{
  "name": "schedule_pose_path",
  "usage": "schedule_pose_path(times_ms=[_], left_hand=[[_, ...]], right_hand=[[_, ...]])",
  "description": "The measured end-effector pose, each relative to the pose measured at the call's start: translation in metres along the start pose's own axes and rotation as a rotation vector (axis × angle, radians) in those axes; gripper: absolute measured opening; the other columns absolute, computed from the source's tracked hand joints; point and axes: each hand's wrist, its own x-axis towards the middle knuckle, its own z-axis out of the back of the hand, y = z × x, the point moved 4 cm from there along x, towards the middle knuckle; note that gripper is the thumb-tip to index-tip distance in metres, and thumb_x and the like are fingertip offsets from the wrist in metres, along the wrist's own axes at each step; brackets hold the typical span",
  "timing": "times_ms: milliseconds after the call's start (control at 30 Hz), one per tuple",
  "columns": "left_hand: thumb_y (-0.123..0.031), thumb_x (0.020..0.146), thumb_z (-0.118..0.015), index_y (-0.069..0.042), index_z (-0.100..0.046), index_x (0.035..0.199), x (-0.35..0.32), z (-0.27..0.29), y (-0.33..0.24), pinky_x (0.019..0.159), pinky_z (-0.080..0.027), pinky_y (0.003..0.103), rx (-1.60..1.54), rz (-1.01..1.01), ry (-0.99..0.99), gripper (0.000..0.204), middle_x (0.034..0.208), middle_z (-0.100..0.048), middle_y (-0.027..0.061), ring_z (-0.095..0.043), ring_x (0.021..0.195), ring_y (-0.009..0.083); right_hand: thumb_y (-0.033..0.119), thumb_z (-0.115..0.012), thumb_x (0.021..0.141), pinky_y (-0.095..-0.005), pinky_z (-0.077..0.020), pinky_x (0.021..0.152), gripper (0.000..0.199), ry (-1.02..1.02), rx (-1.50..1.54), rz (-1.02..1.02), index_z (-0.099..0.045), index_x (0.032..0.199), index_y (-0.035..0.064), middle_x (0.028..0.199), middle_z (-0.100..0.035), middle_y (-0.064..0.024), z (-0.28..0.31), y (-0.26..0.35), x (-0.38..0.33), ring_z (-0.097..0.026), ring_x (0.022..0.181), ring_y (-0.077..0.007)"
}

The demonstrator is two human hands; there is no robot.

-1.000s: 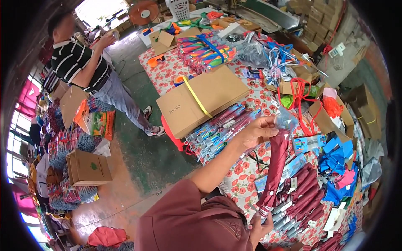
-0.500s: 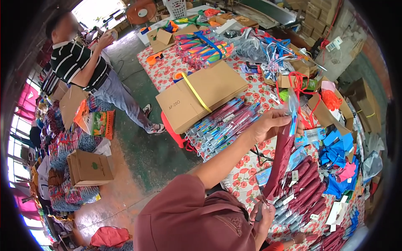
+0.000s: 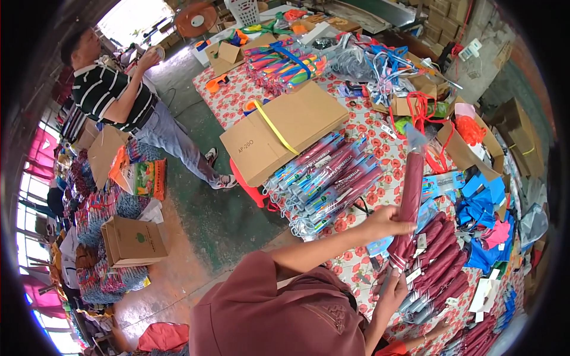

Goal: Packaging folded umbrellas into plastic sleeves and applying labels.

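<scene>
A maroon folded umbrella [image 3: 411,190] slants upright in front of me, with a crumpled clear plastic piece [image 3: 416,140] at its upper end. My left hand [image 3: 387,223] is wrapped round its lower middle. Just below, at the lower end, my right hand [image 3: 393,289] grips the same umbrella; its fingers partly hide the handle. Beside it on the table lies a pile of maroon umbrellas [image 3: 436,261] with white tags and grey ends. Left of the held umbrella, several sleeved maroon umbrellas [image 3: 338,172] lie in a row.
A flat brown carton [image 3: 285,133] with a yellow strap rests on the flowered table [image 3: 217,113]. Bundled multicoloured umbrellas [image 3: 285,64], blue cloth pieces [image 3: 478,207] and open boxes crowd the far and right sides. Another person's hand [image 3: 436,333] reaches in lower right. A person [image 3: 119,101] stands left.
My left hand has slid down from the umbrella's plastic-tipped upper end to its lower middle. The umbrella now stands straighter, and my right hand has risen slightly, moving right.
</scene>
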Motion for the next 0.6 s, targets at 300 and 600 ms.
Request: schedule_pose_path(times_ms=[300,600], left_hand=[[-0.015,0.087,-0.079,0.001,-0.068,0.109,0.009,0.016,-0.006,0.067,-0.05,0.02,-0.065,0.034,-0.193,0.029,0.092,-0.073,0.0066,-0.066,0.078,0.0106],[-0.001,0.089,-0.065,0.004,-0.061,0.123,0.014,0.033,-0.002,0.082,-0.055,0.032,-0.231,-0.051,-0.286,0.035,0.108,-0.071,0.0145,-0.07,0.087,0.0219]], right_hand=[[0.014,-0.068,0.092,-0.0334,-0.0479,0.076,0.021,-0.297,-0.355,0.35,-0.061,0.104,-0.0011,0.085,-0.063,-0.0111,0.0,0.014,-0.018,-0.056,0.076,-0.0226],[0.012,-0.068,0.093,-0.0247,-0.0444,0.057,0.022,0.03,-0.131,0.221,-0.058,0.108,0.0003,0.086,-0.063,-0.007,-0.005,-0.003,0.001,-0.052,0.06,-0.0121]])
